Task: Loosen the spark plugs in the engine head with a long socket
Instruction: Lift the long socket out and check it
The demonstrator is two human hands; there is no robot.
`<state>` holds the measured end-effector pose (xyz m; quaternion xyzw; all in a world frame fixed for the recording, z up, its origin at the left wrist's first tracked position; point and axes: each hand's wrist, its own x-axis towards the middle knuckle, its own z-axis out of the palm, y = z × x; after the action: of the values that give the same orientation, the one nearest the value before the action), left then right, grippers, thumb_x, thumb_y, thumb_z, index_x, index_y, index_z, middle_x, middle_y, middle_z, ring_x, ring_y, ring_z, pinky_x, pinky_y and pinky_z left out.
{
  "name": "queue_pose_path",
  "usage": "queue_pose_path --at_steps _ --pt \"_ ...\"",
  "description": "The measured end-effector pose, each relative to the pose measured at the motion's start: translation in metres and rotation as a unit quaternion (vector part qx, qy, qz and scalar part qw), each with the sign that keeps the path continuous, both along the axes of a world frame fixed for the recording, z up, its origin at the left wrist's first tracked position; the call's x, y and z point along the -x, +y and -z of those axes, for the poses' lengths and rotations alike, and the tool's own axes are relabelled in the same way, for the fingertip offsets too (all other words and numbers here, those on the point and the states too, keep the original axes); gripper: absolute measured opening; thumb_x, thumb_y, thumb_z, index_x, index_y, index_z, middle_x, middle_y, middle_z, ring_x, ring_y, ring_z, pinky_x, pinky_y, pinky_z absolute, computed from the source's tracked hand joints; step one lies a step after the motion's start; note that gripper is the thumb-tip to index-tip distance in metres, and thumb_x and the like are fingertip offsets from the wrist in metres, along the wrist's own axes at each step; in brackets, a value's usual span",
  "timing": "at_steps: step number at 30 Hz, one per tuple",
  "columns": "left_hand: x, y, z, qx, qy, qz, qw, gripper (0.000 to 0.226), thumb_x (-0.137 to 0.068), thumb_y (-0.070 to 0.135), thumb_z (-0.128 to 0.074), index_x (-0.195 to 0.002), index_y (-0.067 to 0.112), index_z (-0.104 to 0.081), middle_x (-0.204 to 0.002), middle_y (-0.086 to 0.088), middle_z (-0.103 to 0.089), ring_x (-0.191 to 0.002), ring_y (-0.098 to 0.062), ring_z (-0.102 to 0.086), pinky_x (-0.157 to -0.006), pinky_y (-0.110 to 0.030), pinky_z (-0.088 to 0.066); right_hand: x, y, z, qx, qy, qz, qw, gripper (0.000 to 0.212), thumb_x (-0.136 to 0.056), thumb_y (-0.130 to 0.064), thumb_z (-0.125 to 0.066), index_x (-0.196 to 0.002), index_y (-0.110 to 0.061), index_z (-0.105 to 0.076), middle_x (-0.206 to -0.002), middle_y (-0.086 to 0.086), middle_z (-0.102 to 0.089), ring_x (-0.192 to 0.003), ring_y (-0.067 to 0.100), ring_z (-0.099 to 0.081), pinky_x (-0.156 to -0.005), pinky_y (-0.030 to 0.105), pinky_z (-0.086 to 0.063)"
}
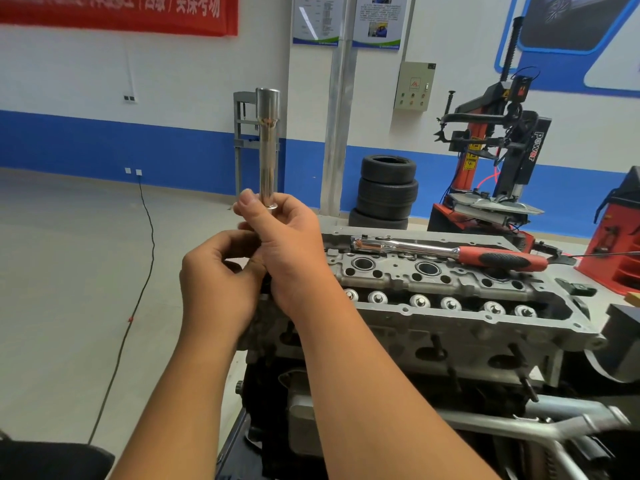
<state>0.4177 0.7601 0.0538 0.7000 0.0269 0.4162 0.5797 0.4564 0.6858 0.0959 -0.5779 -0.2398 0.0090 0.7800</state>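
We see the long socket (pixel 267 147) upright in the centre of the frame, wide end up, above the engine head (pixel 450 306). The right hand (pixel 287 244) pinches its lower end w/ thumb and fingers. The left hand (pixel 218 275), just below, is curled around smth small we cannot identify. The ratchet (pixel 450 252) w/ red handle lies on the engine head, centre-right. Stacked tyres (pixel 386 190) stand behind.

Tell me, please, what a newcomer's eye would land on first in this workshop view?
Probably the long shiny steel socket, held upright at centre by the right hand, with the left hand curled just below. Next, the red-handled chrome ratchet lying on the grey aluminium engine head at right.
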Motion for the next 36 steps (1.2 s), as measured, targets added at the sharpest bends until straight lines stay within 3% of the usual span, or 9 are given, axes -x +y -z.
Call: queue_pose_path --at_steps 4,8,13,16,21,25,30,33,36 --pt "-0.0016 0.0018 0.0020 -0.002 0.011 0.036 0.999 0.023 -0.101 0.015 -0.065 -0.116 0.028 -0.077 -0.095 0.014 -0.079 -0.089 -0.007 -0.075 -0.076 -0.030 -0.062 -0.0008 0.0002 0.0001 0.009 -0.001 -0.001 1.000 0.021 -0.096 -0.040 -0.071 -0.097 -0.019 -0.071 -0.111 0.012 -0.075 -0.096 0.020 -0.064 -0.101 0.055 -0.055" --pt "-0.0013 0.0006 0.0005 0.004 0.004 0.016 1.000 0.029 -0.095 0.014 -0.072 -0.092 0.043 -0.071 -0.089 0.023 -0.076 -0.086 -0.004 -0.073 -0.079 -0.035 -0.063 -0.0022 -0.0002 -0.0003 -0.013 0.011 -0.008 1.000 0.023 -0.098 -0.038 -0.069 -0.107 -0.017 -0.068 -0.108 0.009 -0.076 -0.095 0.023 -0.067 -0.099 0.054 -0.057" --pt "-0.0039 0.0014 0.0013 0.030 0.014 -0.025 0.999 0.019 -0.086 0.012 -0.078 -0.094 0.029 -0.078 -0.086 0.011 -0.078 -0.087 -0.021 -0.074 -0.084 -0.053 -0.062 -0.0009 -0.0014 0.0003 -0.009 -0.010 -0.009 1.000 0.024 -0.091 -0.028 -0.080 -0.106 -0.016 -0.065 -0.106 0.013 -0.074 -0.087 0.019 -0.068 -0.092 0.049 -0.060" --pt "-0.0030 0.0027 0.0025 0.016 0.025 -0.016 0.999 0.018 -0.091 0.013 -0.074 -0.103 0.024 -0.081 -0.087 0.007 -0.079 -0.081 -0.024 -0.074 -0.080 -0.054 -0.062 -0.0006 -0.0021 0.0014 0.016 -0.025 -0.008 1.000 0.025 -0.093 -0.025 -0.077 -0.112 -0.011 -0.066 -0.107 0.015 -0.074 -0.088 0.015 -0.067 -0.092 0.045 -0.060" --pt "-0.0014 0.0020 0.0007 -0.014 0.017 0.020 1.000 0.030 -0.102 0.019 -0.065 -0.087 0.044 -0.074 -0.082 0.014 -0.077 -0.078 -0.012 -0.073 -0.073 -0.041 -0.063 -0.0014 -0.0017 -0.0004 -0.006 0.004 0.004 1.000 0.022 -0.105 -0.033 -0.058 -0.106 -0.014 -0.069 -0.107 0.010 -0.077 -0.091 0.018 -0.064 -0.085 0.037 -0.057" --pt "-0.0019 0.0013 0.0005 0.005 0.006 -0.002 1.000 0.022 -0.093 0.016 -0.075 -0.093 0.039 -0.075 -0.090 0.012 -0.078 -0.087 -0.021 -0.074 -0.084 -0.052 -0.062 -0.0013 -0.0019 -0.0002 -0.016 0.011 -0.012 1.000 0.023 -0.101 -0.037 -0.065 -0.105 -0.015 -0.070 -0.100 0.005 -0.076 -0.089 0.021 -0.066 -0.087 0.044 -0.059" --pt "-0.0010 0.0000 0.0010 -0.007 0.015 -0.009 1.000 0.028 -0.091 0.009 -0.074 -0.097 0.036 -0.076 -0.092 0.015 -0.077 -0.087 -0.013 -0.073 -0.083 -0.049 -0.063 -0.0017 -0.0008 0.0025 -0.009 -0.015 -0.004 1.000 0.013 -0.093 -0.029 -0.077 -0.100 -0.022 -0.068 -0.112 0.021 -0.072 -0.088 0.020 -0.067 -0.089 0.048 -0.062" --pt "-0.0010 -0.0004 0.0012 -0.001 0.011 0.019 1.000 0.024 -0.100 0.015 -0.065 -0.115 0.029 -0.078 -0.094 0.015 -0.078 -0.085 -0.007 -0.074 -0.077 -0.037 -0.064 -0.0031 0.0006 0.0028 -0.008 -0.012 -0.003 1.000 0.010 -0.097 -0.035 -0.071 -0.096 -0.025 -0.071 -0.107 0.012 -0.075 -0.091 0.019 -0.065 -0.098 0.056 -0.057" --pt "-0.0012 0.0000 0.0008 0.001 0.002 0.017 1.000 0.025 -0.100 0.015 -0.066 -0.108 0.036 -0.077 -0.094 0.016 -0.078 -0.087 -0.007 -0.074 -0.081 -0.040 -0.064 -0.0040 0.0014 0.0021 -0.014 -0.006 -0.014 1.000 0.015 -0.102 -0.037 -0.062 -0.109 -0.025 -0.069 -0.103 0.002 -0.077 -0.092 0.019 -0.067 -0.099 0.053 -0.057"
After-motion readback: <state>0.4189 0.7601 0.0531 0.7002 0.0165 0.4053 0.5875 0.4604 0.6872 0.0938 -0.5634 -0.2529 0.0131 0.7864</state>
